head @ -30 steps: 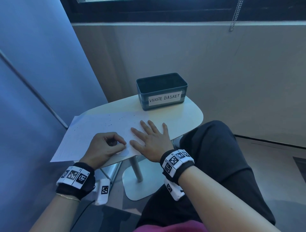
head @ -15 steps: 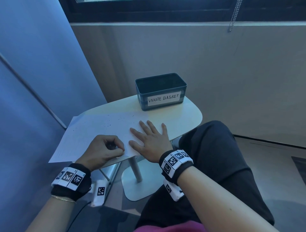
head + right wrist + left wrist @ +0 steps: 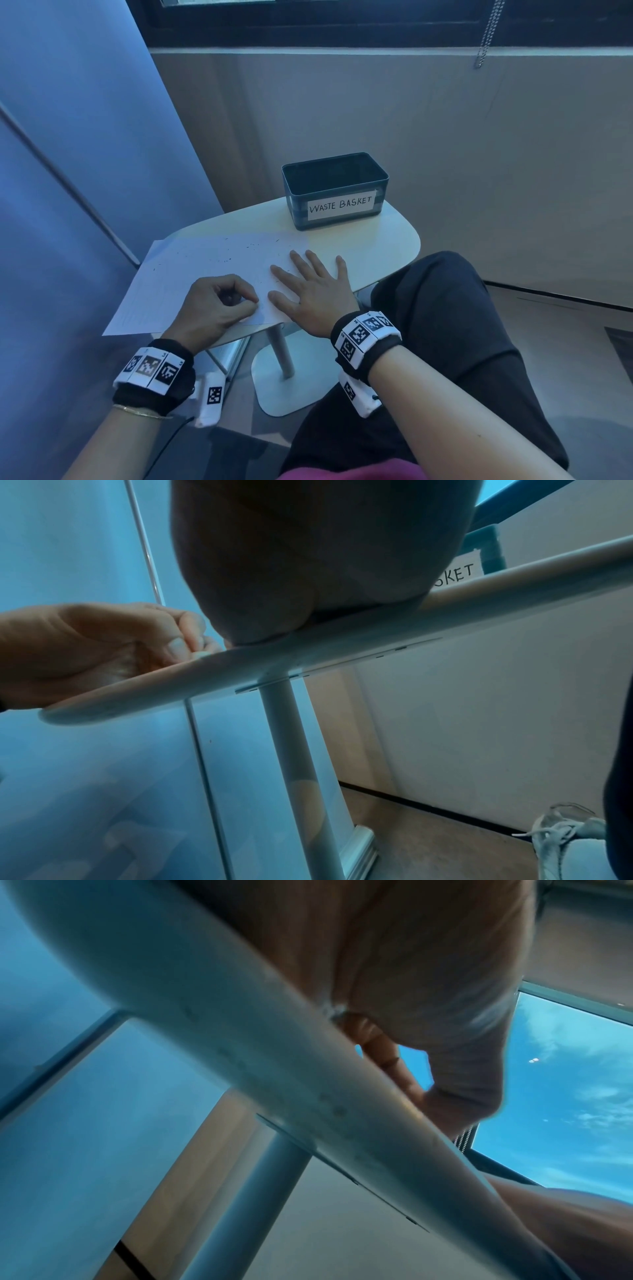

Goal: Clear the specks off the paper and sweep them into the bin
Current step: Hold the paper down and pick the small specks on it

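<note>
White paper (image 3: 205,274), a single sheet, lies on the small rounded desk (image 3: 383,246) in our head view, its left part hanging past the desk edge. Dark specks (image 3: 253,245) are scattered over its far half, too many and too small for us to count. One dark bin (image 3: 334,190) labelled "WASTE BASKET" stands at the far end of the desk, just beyond the sheet; its inside looks dark and we cannot tell whether anything lies in it. Our two hands both sit at the near edge of the sheet. Our left hand (image 3: 214,305) is curled, thumb and forefinger pressed together on the paper, a pinching grip; what they pinch is too small to make out. Our right hand (image 3: 315,287) lies flat with fingers spread, an open grip pressing the sheet's right end down. Each wrist wears one black band with printed markers.

From the left wrist camera we look up from below the desk edge (image 3: 274,1069). The left hand (image 3: 428,988) fills the top, fingers curled toward the palm above the rim.

From the right wrist camera the heel of the right hand (image 3: 308,561) rests on the desk rim (image 3: 479,599). To the left, the left hand (image 3: 103,639) shows bent fingertips (image 3: 178,645) nipped together on the desk surface. Part of the bin label (image 3: 459,574) shows beyond the palm, and one pale shoe (image 3: 561,834) rests on the floor.
</note>
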